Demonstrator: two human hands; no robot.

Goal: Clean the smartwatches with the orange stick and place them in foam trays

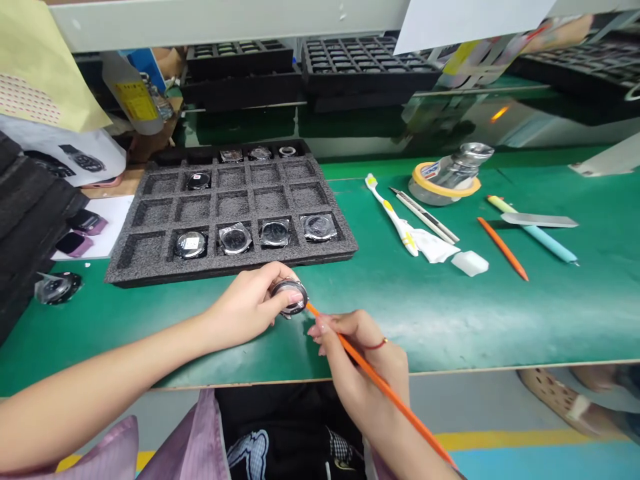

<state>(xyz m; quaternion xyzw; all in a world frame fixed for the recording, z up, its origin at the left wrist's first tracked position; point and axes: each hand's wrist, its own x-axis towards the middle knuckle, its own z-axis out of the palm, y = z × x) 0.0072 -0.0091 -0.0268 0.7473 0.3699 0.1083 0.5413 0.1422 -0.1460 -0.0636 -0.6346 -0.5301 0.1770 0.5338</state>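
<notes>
A round black and silver watch case point(291, 295) is gripped by my left hand point(257, 300), its thumb lying across the face. My right hand point(357, 347) pinches a long thin orange stick point(385, 387) whose tip touches the right edge of the watch case. Behind my hands lies a black foam tray point(230, 200) with square pockets. Several film-wrapped round watch cases point(235, 238) sit in its front row, a single case point(199, 181) lies in a middle row, and a few more are at the back.
Right of the tray lie a toothbrush point(393, 213), a craft knife point(425, 217), a tape roll point(445, 183) around a metal-topped bottle, a white block point(470, 263), an orange pencil-like stick point(503, 249) and tweezers point(540, 220). Purple-strapped watches point(75, 243) and stacked foam point(30, 207) stand left.
</notes>
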